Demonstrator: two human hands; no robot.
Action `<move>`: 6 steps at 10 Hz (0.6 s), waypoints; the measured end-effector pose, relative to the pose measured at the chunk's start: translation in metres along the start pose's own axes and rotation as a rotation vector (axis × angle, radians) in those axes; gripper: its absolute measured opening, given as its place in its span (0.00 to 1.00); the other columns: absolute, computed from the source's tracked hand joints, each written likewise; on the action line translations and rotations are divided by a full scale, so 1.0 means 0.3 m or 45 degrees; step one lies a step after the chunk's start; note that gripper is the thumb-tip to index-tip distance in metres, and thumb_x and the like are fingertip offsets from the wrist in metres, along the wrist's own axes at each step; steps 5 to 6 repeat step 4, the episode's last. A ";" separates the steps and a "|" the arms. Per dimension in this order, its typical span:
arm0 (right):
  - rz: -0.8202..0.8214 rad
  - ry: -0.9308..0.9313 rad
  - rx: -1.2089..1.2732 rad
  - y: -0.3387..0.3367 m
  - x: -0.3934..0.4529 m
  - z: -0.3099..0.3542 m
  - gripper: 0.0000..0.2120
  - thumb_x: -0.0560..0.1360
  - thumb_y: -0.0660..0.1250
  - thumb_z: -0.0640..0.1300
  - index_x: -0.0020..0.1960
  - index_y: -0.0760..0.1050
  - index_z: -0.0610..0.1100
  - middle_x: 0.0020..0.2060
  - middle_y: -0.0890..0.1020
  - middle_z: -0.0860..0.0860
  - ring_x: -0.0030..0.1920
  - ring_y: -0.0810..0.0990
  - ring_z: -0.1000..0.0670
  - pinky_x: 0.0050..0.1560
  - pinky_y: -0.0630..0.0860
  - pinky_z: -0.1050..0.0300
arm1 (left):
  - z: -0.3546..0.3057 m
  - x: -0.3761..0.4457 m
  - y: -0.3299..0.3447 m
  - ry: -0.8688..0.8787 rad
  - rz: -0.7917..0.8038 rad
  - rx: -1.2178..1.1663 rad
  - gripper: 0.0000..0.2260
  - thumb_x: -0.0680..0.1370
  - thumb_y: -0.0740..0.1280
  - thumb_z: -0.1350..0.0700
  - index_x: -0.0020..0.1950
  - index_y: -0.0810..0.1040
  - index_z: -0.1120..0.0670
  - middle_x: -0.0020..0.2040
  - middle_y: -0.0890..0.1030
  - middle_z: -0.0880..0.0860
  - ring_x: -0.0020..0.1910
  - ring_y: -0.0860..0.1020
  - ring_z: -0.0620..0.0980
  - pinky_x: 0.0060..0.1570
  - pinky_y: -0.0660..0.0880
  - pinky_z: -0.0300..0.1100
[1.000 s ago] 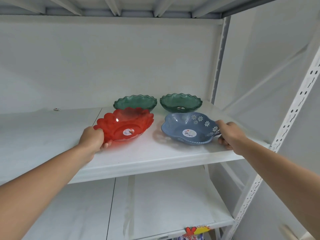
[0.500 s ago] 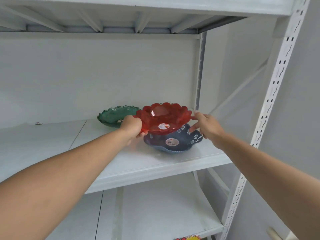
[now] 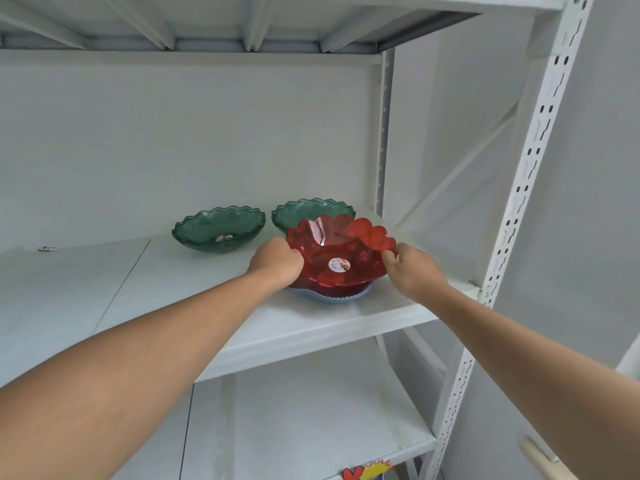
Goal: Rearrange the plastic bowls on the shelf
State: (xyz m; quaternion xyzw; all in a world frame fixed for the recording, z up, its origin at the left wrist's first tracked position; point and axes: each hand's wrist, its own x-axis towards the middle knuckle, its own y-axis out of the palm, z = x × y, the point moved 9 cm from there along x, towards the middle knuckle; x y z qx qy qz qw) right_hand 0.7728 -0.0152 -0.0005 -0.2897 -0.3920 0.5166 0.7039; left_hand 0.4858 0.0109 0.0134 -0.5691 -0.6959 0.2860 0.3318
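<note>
A translucent red scalloped bowl (image 3: 337,258) with a round sticker sits nested inside the blue bowl (image 3: 329,296), of which only the lower rim shows beneath it. My left hand (image 3: 277,263) grips the red bowl's left rim. On the right rim my right hand (image 3: 410,268) pinches the red bowl. Behind stand two dark green wavy-edged bowls, one at the left (image 3: 219,229) and one (image 3: 308,211) partly hidden by the red bowl. All rest on the white shelf (image 3: 173,306).
A perforated white upright post (image 3: 519,209) stands at the shelf's right front corner. A lower white shelf (image 3: 304,420) lies below, with a colourful sticker (image 3: 367,471) on its front edge. A small tag (image 3: 46,248) lies far left on the shelf.
The red bowl was carried from the left side of the shelf over to the blue bowl and lowered into it. My right hand left the blue bowl and took the red bowl's right rim.
</note>
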 end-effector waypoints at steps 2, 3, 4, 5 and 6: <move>0.026 -0.033 -0.006 0.062 -0.016 0.007 0.20 0.81 0.55 0.53 0.58 0.78 0.41 0.50 0.82 0.38 0.53 0.78 0.34 0.56 0.77 0.43 | 0.075 -0.037 0.012 -0.085 -0.039 0.169 0.20 0.73 0.57 0.45 0.53 0.81 0.55 0.52 0.83 0.58 0.53 0.80 0.63 0.53 0.79 0.51; 0.067 0.013 0.079 0.077 -0.020 0.002 0.19 0.81 0.54 0.55 0.63 0.75 0.46 0.53 0.77 0.40 0.59 0.75 0.34 0.64 0.74 0.40 | 0.093 -0.044 0.007 -0.094 -0.082 0.277 0.22 0.76 0.56 0.45 0.59 0.81 0.55 0.61 0.77 0.57 0.62 0.74 0.62 0.57 0.75 0.52; 0.071 0.084 0.207 0.077 -0.026 -0.011 0.20 0.83 0.55 0.58 0.68 0.72 0.48 0.60 0.75 0.39 0.66 0.72 0.33 0.69 0.69 0.40 | 0.095 -0.060 0.001 -0.134 -0.091 0.232 0.23 0.79 0.54 0.43 0.64 0.79 0.53 0.66 0.72 0.57 0.67 0.68 0.60 0.58 0.70 0.53; 0.071 0.084 0.207 0.077 -0.026 -0.011 0.20 0.83 0.55 0.58 0.68 0.72 0.48 0.60 0.75 0.39 0.66 0.72 0.33 0.69 0.69 0.40 | 0.095 -0.060 0.001 -0.134 -0.091 0.232 0.23 0.79 0.54 0.43 0.64 0.79 0.53 0.66 0.72 0.57 0.67 0.68 0.60 0.58 0.70 0.53; 0.071 0.084 0.207 0.077 -0.026 -0.011 0.20 0.83 0.55 0.58 0.68 0.72 0.48 0.60 0.75 0.39 0.66 0.72 0.33 0.69 0.69 0.40 | 0.095 -0.060 0.001 -0.134 -0.091 0.232 0.23 0.79 0.54 0.43 0.64 0.79 0.53 0.66 0.72 0.57 0.67 0.68 0.60 0.58 0.70 0.53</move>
